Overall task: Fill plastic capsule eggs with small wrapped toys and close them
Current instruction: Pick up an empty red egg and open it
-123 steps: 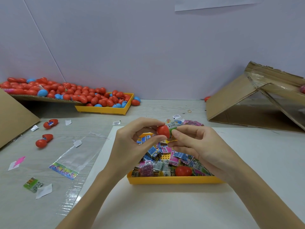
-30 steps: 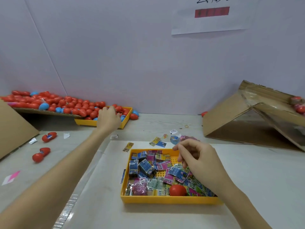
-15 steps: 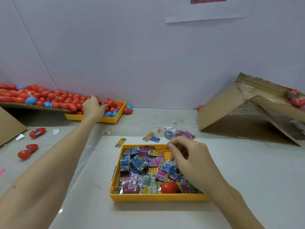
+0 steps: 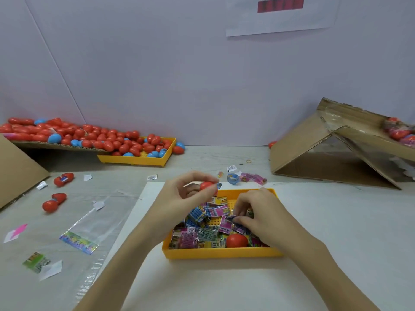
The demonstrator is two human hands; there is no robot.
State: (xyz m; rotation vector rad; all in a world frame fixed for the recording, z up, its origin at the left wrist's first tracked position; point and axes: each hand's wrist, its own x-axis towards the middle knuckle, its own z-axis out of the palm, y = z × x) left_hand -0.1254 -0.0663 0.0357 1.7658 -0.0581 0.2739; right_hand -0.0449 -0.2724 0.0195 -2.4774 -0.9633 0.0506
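Over the tray (image 4: 221, 252), at its 11 o'clock corner, the left hand (image 4: 179, 199) pinches a red egg (image 4: 208, 186); at 3 o'clock the right hand (image 4: 261, 217) pinches a toy packet (image 4: 232, 218). Risk, as judged: the loose-piled packets snag together, so a lift drags extras out, or the fingertip grip drops the egg.

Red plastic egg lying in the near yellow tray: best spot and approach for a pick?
Take the round red plastic egg across its widest part, coming straight down from above. It lies among the small wrapped toy packets near the front wall of the yellow plastic tray, so a low frontal approach looks blocked, while its smooth domed top is exposed. The right hand is nearest.
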